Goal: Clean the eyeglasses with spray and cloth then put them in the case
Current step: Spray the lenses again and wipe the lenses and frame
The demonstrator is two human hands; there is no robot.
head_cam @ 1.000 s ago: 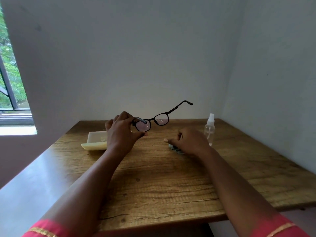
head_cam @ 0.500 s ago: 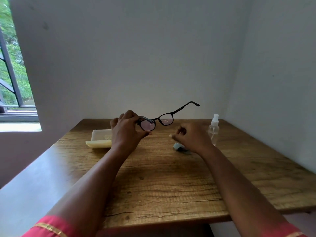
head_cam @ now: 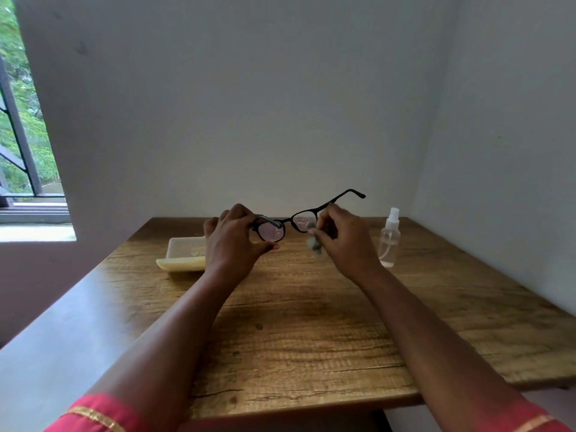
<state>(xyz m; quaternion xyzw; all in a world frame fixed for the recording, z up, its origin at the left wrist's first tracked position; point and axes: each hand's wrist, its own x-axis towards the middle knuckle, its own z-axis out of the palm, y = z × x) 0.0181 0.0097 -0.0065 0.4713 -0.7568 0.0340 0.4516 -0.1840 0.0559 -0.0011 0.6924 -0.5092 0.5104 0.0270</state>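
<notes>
Black-framed eyeglasses (head_cam: 290, 221) hang in the air above the far half of the wooden table (head_cam: 311, 338), arms unfolded. My left hand (head_cam: 232, 241) grips them at the left lens and hinge. My right hand (head_cam: 341, 238) is raised beside the right lens and pinches a small grey cloth (head_cam: 313, 243) against it. A clear spray bottle (head_cam: 389, 238) with a white nozzle stands upright on the table just right of my right hand. A pale open case (head_cam: 182, 252) lies on the table to the left, partly hidden by my left hand.
White walls close off the table at the back and on the right. A window (head_cam: 18, 135) with dark bars is at the far left, beyond a grey ledge along the table's left edge.
My right hand lifted the grey cloth off the table and brought it up to the right lens. My left hand kept holding the glasses in about the same place.
</notes>
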